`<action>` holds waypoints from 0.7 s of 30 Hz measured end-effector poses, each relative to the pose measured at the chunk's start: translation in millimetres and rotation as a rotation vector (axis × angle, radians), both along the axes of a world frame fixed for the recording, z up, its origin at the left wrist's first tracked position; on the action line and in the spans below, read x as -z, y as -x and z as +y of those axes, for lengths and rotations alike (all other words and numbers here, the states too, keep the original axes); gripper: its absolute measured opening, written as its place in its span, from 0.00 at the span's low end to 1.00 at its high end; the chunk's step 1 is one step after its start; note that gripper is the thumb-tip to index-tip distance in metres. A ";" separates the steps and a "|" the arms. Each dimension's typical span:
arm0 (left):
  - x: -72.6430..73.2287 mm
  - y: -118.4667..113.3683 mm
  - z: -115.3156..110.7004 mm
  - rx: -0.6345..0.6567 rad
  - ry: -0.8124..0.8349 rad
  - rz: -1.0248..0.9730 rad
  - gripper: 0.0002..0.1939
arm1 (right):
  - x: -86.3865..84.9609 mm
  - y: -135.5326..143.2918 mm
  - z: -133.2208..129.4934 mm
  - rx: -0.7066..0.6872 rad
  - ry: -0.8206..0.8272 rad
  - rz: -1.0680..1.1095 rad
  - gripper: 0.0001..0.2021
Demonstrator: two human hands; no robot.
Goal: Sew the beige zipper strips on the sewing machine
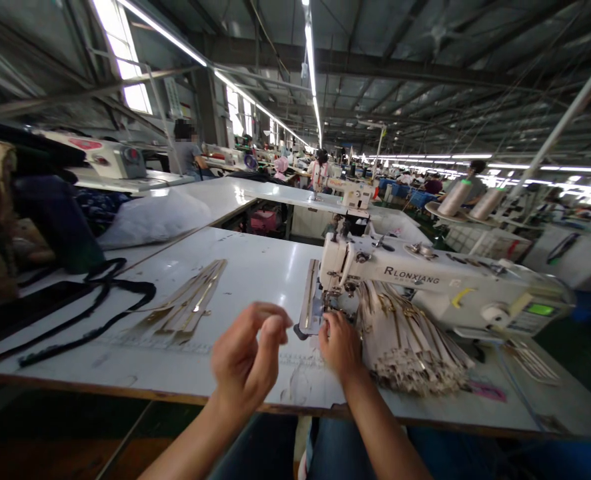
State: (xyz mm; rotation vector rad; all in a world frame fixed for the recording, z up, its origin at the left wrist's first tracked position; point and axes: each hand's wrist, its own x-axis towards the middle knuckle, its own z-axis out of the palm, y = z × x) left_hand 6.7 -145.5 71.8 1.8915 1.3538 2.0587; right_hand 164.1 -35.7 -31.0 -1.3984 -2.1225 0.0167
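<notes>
White table (260, 267), strip-lit hall (425, 73) — left hand (248, 353) curled narrow; right hand (343, 347) — can't tell.

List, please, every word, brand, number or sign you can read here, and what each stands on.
"RLONXIANG": nearest sewing machine; the line beneath is too small to read.
Green display, same machine: too small.
Red badge, left-hand machine: blurred.
Orange lettering, machine beyond: too small.
Ruler markings, white table: too faint.
</notes>
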 end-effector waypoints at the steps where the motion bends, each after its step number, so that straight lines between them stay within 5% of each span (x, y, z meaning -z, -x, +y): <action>1: 5.4 4.4 18.9 -0.003 0.062 -0.013 0.15 | -2.1 1.6 -1.4 -0.024 -0.009 -0.004 0.13; 5: 39.2 25.2 70.6 -0.066 0.268 0.159 0.11 | -9.7 6.7 -5.8 -0.214 -0.035 -0.026 0.19; 9: 63.0 33.2 88.0 0.085 0.402 0.394 0.15 | -7.0 5.0 -5.3 -0.416 0.060 0.127 0.14; 14: 62.0 39.3 97.9 0.391 0.496 0.740 0.24 | 4.8 0.1 -1.0 -0.495 0.130 0.309 0.15; 21: 55.8 48.9 101.5 0.433 0.824 0.837 0.12 | 7.5 0.2 2.9 -0.424 0.095 0.339 0.18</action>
